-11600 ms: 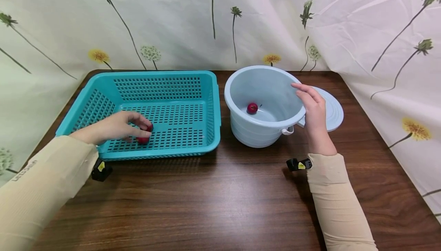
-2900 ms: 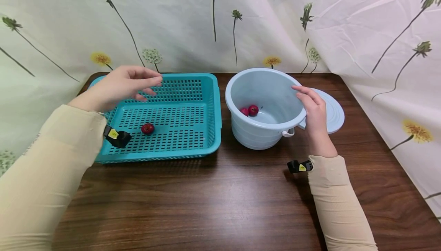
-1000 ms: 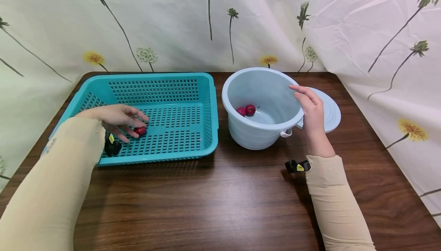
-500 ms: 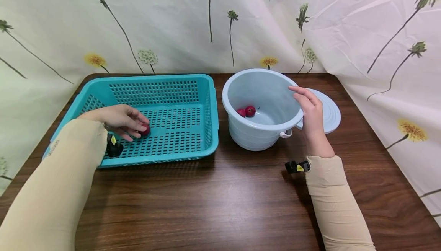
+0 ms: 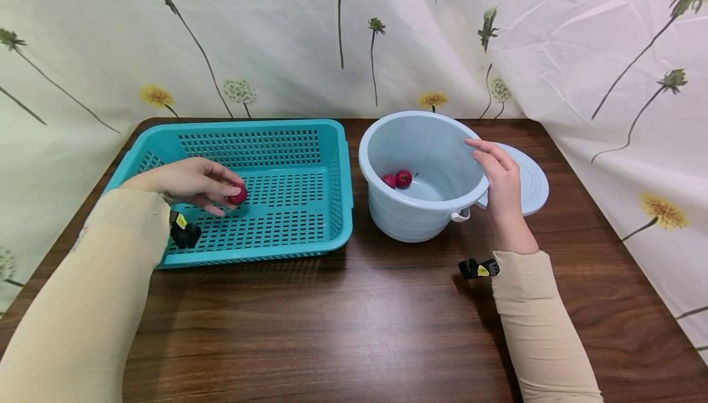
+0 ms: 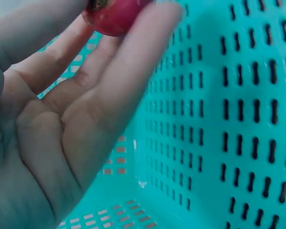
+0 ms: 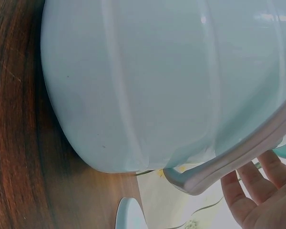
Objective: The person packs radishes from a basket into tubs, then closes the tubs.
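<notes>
In the head view my left hand (image 5: 196, 185) is over the inside of a turquoise basket (image 5: 265, 248), pinching a small round red fruit (image 5: 238, 194) between thumb and fingers. Up close, the left wrist view shows that fruit (image 6: 115, 16) at the fingertips, with a rough brown end. My right hand (image 5: 500, 182) rests at the right rim of a pale blue bucket (image 5: 409, 219); its fingers lie fairly straight along the edge. The right wrist view has the fingers (image 7: 260, 183) right at the rim. Two more red fruits (image 5: 404, 179) lie at the bottom of the bucket.
A pale blue lid (image 5: 528, 179) lies on the dark wooden table (image 5: 343, 335), right of the bucket and partly behind my hand. A small white handle piece (image 5: 460, 214) sticks out at the bucket's front. Flower-patterned cloth (image 5: 298, 40) closes off the back and sides.
Earlier one more fruit came into the bucket, making two. My left hand then reached down to the fruit in the basket, took hold of it and raised it slightly. The right hand stays.
</notes>
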`<action>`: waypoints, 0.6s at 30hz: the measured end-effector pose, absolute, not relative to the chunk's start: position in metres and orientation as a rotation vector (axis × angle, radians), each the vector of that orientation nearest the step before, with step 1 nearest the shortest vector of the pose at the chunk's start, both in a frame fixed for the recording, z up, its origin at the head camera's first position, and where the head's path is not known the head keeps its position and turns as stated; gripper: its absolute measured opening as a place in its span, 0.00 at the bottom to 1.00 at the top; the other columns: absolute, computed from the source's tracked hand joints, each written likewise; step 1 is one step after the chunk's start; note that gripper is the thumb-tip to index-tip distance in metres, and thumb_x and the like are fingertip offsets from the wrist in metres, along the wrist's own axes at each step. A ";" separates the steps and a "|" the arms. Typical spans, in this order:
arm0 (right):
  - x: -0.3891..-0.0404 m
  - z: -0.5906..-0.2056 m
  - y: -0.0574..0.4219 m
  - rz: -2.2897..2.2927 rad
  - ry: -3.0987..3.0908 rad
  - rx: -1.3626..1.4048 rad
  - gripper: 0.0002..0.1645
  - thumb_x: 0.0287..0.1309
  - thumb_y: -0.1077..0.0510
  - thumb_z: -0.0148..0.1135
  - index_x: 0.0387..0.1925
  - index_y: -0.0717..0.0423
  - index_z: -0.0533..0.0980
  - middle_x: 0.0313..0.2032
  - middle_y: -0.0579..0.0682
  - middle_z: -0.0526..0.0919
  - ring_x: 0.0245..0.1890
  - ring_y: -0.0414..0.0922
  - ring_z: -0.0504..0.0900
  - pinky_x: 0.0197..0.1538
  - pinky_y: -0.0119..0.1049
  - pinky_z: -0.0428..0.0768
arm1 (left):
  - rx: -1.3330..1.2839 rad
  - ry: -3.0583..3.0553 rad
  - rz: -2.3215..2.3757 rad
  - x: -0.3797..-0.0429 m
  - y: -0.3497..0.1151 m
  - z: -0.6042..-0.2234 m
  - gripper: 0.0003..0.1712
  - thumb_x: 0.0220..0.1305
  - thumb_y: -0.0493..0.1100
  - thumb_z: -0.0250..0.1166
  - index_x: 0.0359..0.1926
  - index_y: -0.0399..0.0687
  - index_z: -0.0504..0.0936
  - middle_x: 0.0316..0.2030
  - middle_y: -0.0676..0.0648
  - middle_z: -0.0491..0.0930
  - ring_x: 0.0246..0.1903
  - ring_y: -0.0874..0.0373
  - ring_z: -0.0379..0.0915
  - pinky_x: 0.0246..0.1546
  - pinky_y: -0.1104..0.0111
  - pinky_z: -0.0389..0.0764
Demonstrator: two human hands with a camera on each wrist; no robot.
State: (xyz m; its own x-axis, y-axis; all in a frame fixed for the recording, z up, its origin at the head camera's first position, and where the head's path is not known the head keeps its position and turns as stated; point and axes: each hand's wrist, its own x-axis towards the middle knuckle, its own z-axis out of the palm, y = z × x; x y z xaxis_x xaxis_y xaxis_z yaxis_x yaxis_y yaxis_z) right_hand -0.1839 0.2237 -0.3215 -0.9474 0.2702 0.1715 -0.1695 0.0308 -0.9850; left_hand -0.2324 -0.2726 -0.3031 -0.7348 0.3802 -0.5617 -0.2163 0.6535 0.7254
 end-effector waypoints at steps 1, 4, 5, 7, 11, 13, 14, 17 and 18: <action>-0.184 -0.321 0.224 1.988 -2.003 -0.104 0.16 0.69 0.55 0.52 0.48 0.50 0.84 0.53 0.43 0.79 0.58 0.41 0.73 0.53 0.33 0.74 | 0.128 2.148 1.085 -0.232 -0.272 -0.301 0.34 0.72 0.44 0.60 0.69 0.28 0.60 0.54 0.39 0.79 0.49 0.50 0.83 0.49 0.53 0.84; -0.184 -0.321 0.224 1.990 -2.007 -0.112 0.16 0.69 0.55 0.52 0.48 0.50 0.84 0.54 0.44 0.79 0.58 0.41 0.73 0.53 0.33 0.74 | 0.138 2.148 1.124 -0.230 -0.266 -0.295 0.34 0.72 0.44 0.60 0.69 0.28 0.62 0.52 0.40 0.81 0.48 0.50 0.83 0.50 0.52 0.83; -0.184 -0.321 0.224 1.992 -2.008 -0.114 0.16 0.69 0.55 0.52 0.48 0.50 0.84 0.54 0.45 0.79 0.58 0.41 0.73 0.53 0.33 0.74 | 0.143 2.151 1.135 -0.229 -0.264 -0.292 0.33 0.72 0.45 0.60 0.69 0.29 0.62 0.51 0.41 0.81 0.47 0.50 0.83 0.50 0.52 0.83; -0.184 -0.321 0.224 1.996 -2.009 -0.116 0.16 0.70 0.55 0.52 0.49 0.50 0.84 0.56 0.46 0.79 0.59 0.42 0.73 0.54 0.33 0.74 | 0.157 2.162 1.153 -0.228 -0.258 -0.285 0.33 0.72 0.46 0.60 0.69 0.29 0.63 0.51 0.41 0.82 0.47 0.50 0.83 0.50 0.52 0.83; -0.184 -0.321 0.224 2.004 -2.001 -0.119 0.16 0.69 0.55 0.52 0.49 0.50 0.84 0.57 0.47 0.78 0.60 0.42 0.72 0.54 0.33 0.74 | 0.212 2.207 1.175 -0.225 -0.246 -0.271 0.32 0.72 0.46 0.61 0.68 0.31 0.66 0.52 0.41 0.81 0.48 0.48 0.83 0.49 0.51 0.84; -0.184 -0.321 0.224 2.003 -1.997 -0.121 0.16 0.69 0.55 0.52 0.48 0.50 0.84 0.57 0.46 0.79 0.59 0.41 0.73 0.54 0.33 0.73 | 0.238 2.229 1.174 -0.223 -0.240 -0.267 0.31 0.71 0.45 0.61 0.67 0.32 0.67 0.54 0.40 0.80 0.49 0.48 0.82 0.49 0.51 0.84; -0.184 -0.321 0.224 2.002 -1.997 -0.122 0.16 0.69 0.55 0.52 0.48 0.50 0.84 0.57 0.46 0.79 0.59 0.41 0.73 0.53 0.33 0.73 | 0.248 2.238 1.171 -0.222 -0.238 -0.265 0.31 0.71 0.46 0.62 0.67 0.32 0.68 0.54 0.40 0.80 0.50 0.47 0.82 0.49 0.51 0.84; -0.184 -0.321 0.224 1.995 -2.001 -0.123 0.16 0.69 0.55 0.52 0.48 0.50 0.84 0.56 0.46 0.79 0.58 0.41 0.73 0.53 0.32 0.73 | 0.268 2.252 1.173 -0.219 -0.232 -0.261 0.30 0.70 0.46 0.62 0.66 0.33 0.69 0.54 0.40 0.80 0.50 0.47 0.82 0.49 0.52 0.84; -0.184 -0.321 0.224 1.995 -2.002 -0.123 0.16 0.69 0.55 0.52 0.48 0.50 0.84 0.56 0.46 0.79 0.58 0.41 0.73 0.53 0.32 0.73 | 0.268 2.253 1.180 -0.218 -0.231 -0.260 0.30 0.70 0.46 0.63 0.66 0.33 0.69 0.54 0.39 0.80 0.49 0.48 0.82 0.49 0.52 0.84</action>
